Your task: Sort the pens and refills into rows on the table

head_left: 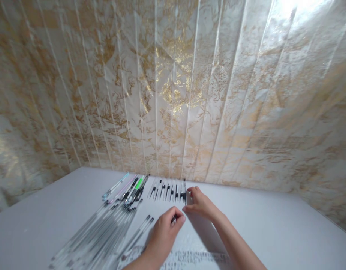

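Note:
My left hand [166, 228] is closed, thumb against fingers, around a small dark piece [173, 219] that may be part of a pen; most of it is hidden. To the upper right, my right hand [200, 204] has thumb and fingers apart at the right end of a row of clear pens with black parts [167, 191]. Its fingertips are beside the last pen [185, 195]; whether they touch it I cannot tell. Left of my left hand lie two slim dark-tipped refills [141, 228]. A large fanned bundle of similar refills [96, 236] spreads farther left.
Assorted pens, one with a bright green part [138, 183], lie behind the refill bundle. A sheet with rows of dark writing [189, 257] lies at the front edge of view. The white table [274, 225] meets a gold-patterned curtain [173, 93] at the back.

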A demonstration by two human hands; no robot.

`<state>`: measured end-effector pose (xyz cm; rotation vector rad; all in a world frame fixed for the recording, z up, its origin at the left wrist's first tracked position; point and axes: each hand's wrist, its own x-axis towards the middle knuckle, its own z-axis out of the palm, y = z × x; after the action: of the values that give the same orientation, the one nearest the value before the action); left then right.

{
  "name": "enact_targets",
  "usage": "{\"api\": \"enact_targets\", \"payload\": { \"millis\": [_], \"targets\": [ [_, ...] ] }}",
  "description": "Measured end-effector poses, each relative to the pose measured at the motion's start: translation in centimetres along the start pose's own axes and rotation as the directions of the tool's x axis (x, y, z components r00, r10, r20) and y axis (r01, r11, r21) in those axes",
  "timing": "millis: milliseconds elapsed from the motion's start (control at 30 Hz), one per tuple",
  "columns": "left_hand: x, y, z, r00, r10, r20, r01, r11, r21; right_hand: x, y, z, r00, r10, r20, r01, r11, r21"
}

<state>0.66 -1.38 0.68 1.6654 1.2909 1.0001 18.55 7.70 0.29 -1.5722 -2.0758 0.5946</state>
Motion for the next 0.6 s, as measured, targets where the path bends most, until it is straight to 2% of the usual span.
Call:
{"api": "enact_targets", "payload": {
  "millis": [200,367,500,600],
  "targets": [
    [0.1,0.0,0.0,1.0,-0.003,-0.01,0.003,1.0,0.008,0.2,0.2,0.5,0.998,0.005,-0.059,-0.007,0.999,-0.045],
    [0.3,-0.4,0.1,1.0,0.012,-0.009,-0.013,0.993,-0.115,0.5,0.8,0.4,0.999,0.005,-0.047,-0.005,1.0,0.013],
    [0.9,-1.3,0.3,0.999,-0.022,-0.038,0.011,0.963,-0.271,0.3,-0.2,-0.7,0.997,0.023,0.071,-0.041,0.965,0.258],
    [1.2,-1.7,0.4,0.995,-0.069,-0.073,0.035,0.92,-0.391,-0.4,-2.6,-1.7,0.966,-0.111,0.233,-0.011,0.884,0.467]
  ]
}}
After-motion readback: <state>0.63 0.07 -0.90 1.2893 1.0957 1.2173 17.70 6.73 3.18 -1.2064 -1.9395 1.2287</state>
